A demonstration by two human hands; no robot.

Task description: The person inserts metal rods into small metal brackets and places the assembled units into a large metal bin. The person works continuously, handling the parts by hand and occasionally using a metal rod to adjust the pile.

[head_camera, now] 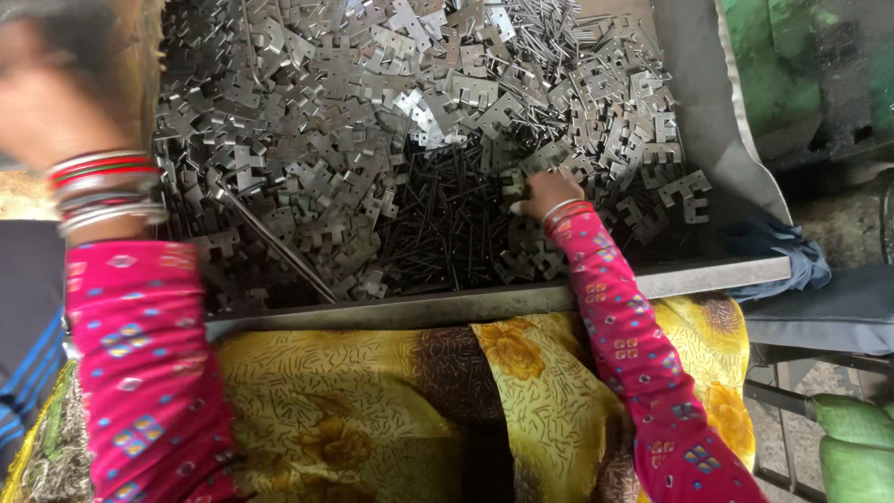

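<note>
Right hand (543,194) is down in the tray (484,300), fingers curled onto a metal plate (513,179) at the edge of the heap, dark pins (447,219) just beside it. Left hand (47,93) is raised near the camera, blurred, so its grip can't be told

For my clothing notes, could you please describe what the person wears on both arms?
Both arms wear bright pink sleeves patterned with small coloured diamonds and squares. The left wrist carries a thick stack of red, white and silver bangles; the right wrist has a few thinner ones, silver and red.
</note>
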